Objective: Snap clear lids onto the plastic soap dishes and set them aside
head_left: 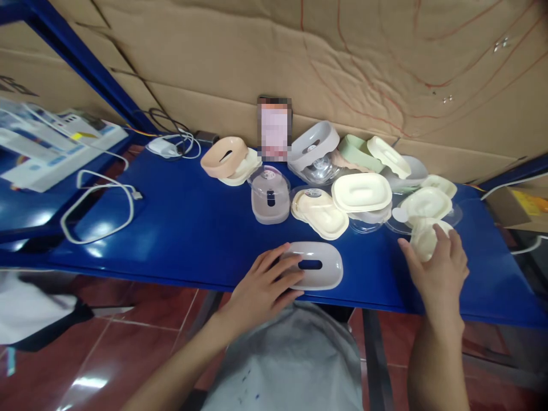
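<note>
Near the table's front edge sits a pale grey oval plastic cover (331, 267) with a dark slot in its middle. My left hand (272, 279) rests over its left end, fingers spread across the rim and top. To the right, my right hand (440, 265) has thumb and fingers around a cream-coloured plastic piece (423, 240); its full shape is partly hidden by the fingers. Just behind that piece lies a cream oval lid (428, 202). Other cream lids (362, 191) and a lilac slotted cover (270, 205) lie farther back.
A peach slotted cover (225, 157), a grey one (314, 145) and a green box (362, 151) stand along the back. A phone (274, 128) leans against the cardboard wall (192, 63). White cables (98, 234) lie on the blue table (184, 228), left.
</note>
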